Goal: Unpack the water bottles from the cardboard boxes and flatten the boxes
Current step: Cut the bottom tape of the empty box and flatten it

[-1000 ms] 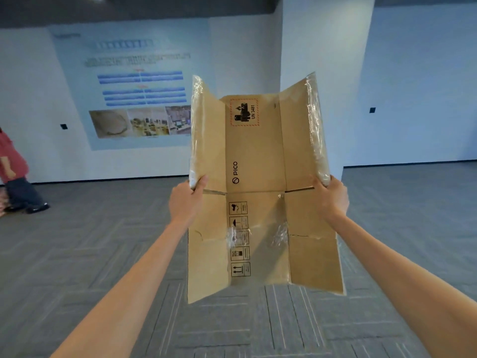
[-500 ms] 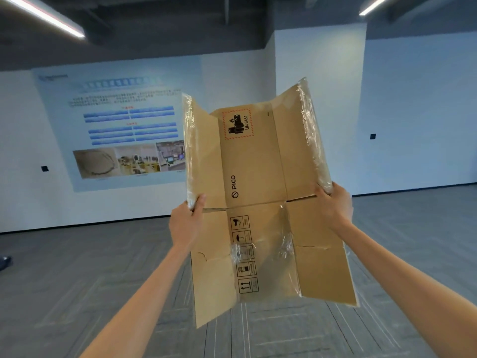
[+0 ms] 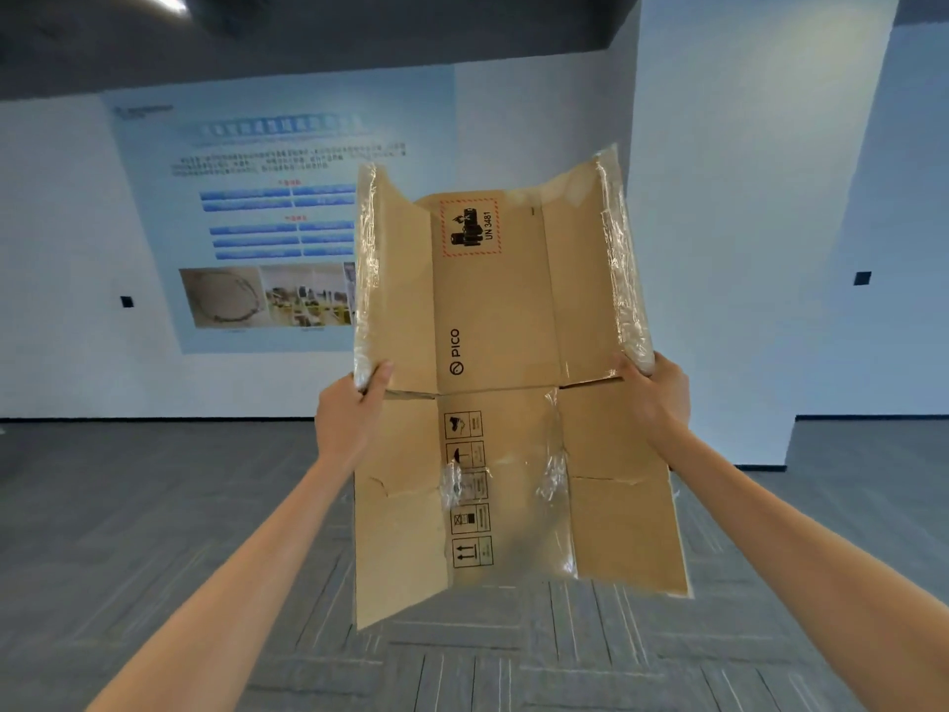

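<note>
A flattened brown cardboard box (image 3: 493,310) hangs upright in front of me at arm's length, with printed symbols and clear tape along its flap edges. My left hand (image 3: 346,423) grips its left edge at mid-height, thumb on the front face. On the opposite edge, at about the same height, my right hand (image 3: 655,398) grips the cardboard. The upper side flaps bend slightly toward me. No water bottles are in view.
Grey carpet tiles (image 3: 154,531) cover the floor below. A white wall with a large blue poster (image 3: 267,223) stands ahead, and a white pillar (image 3: 744,223) rises behind the box on the right.
My view has swung right and tilted up, then partly back down; the person at the far left is out of sight. Both hands keep the same grip on the box.
</note>
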